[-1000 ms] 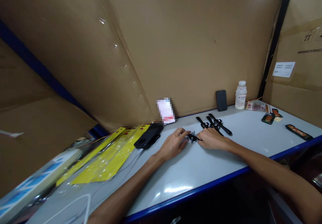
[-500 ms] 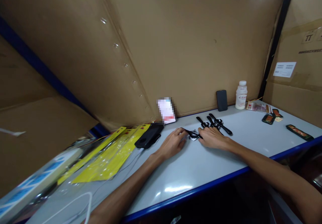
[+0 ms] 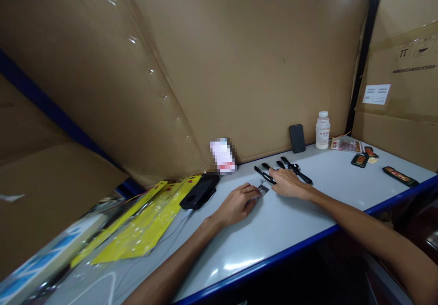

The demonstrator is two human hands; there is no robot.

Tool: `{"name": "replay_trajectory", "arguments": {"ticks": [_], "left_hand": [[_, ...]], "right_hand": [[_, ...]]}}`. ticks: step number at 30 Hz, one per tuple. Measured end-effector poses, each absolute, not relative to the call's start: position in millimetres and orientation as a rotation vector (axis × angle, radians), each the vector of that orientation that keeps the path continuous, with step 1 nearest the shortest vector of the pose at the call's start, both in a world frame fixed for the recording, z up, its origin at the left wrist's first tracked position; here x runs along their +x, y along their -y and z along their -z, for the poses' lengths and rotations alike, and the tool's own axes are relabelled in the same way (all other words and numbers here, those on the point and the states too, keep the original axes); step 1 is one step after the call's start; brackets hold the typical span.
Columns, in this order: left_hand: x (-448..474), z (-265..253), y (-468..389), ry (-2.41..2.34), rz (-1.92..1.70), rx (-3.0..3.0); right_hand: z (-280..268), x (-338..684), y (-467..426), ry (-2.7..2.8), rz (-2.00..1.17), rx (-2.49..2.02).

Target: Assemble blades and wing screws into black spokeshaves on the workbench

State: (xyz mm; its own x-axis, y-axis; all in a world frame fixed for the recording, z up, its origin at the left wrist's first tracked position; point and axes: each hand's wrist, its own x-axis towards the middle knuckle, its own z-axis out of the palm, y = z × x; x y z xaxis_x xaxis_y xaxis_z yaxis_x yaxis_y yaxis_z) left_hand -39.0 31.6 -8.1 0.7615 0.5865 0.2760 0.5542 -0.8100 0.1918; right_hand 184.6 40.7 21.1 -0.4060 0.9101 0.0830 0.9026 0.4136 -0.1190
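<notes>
My left hand [image 3: 239,202] rests low over the table, closed, with its fingertips on a small grey flat piece [image 3: 263,190] that looks like a packet or tag. To its right, my right hand [image 3: 289,184] is closed at the near end of a slim black long-handled item [image 3: 263,174], whose exact kind I cannot make out. Several similar black items lie side by side there, partly covered by my right fingers; one black item [image 3: 301,175] shows clearly on the far right of the group.
A lit phone [image 3: 222,155] leans on the cardboard wall [image 3: 239,67]. Left are a black device [image 3: 200,191] with a cable and yellow packages [image 3: 137,232]. Toward the right stand a dark phone [image 3: 297,138] and a white bottle [image 3: 322,130]; small dark packs [image 3: 400,176] lie beyond.
The black item that was between both hands now lies farther right, beside the others, under my right hand. The grey piece stays at my left fingertips. The view has shifted slightly.
</notes>
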Motion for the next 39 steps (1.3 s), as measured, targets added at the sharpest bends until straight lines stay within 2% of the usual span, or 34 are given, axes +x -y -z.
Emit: {"name": "replay_trajectory", "arguments": {"ticks": [10, 17, 25, 29, 33, 35, 39], "left_hand": [[-40.5, 11.2, -33.7, -0.917, -0.495, 2.877], [-40.0, 8.5, -31.9, -0.935, -0.471, 2.887], [-39.5, 11.3, -33.0, -0.913, -0.497, 2.904], [-45.0, 14.5, -37.6, -0.935, -0.658, 2.937], [-56.0, 10.3, -43.3, -1.312, -0.970, 2.826], [-58.9, 3.4, -43.4, -1.602, -0.844, 2.734], [-56.2, -9.5, -39.9, -2.020, -0.289, 2.570]], "right_hand": [[-37.7, 223.5, -60.4, 2.339, 0.141, -1.885], [-32.9, 249.3, -74.4, 2.340, 0.176, -2.021], [-32.8, 251.9, -72.9, 2.475, 0.158, -1.965], [-36.0, 249.8, -71.3, 2.467, 0.166, -1.968], [-38.2, 239.5, -67.8, 2.449, 0.201, -1.909], [-36.2, 231.3, -64.8, 2.495, 0.171, -1.851], [-28.1, 215.7, -57.4, 2.633, 0.072, -1.761]]}}
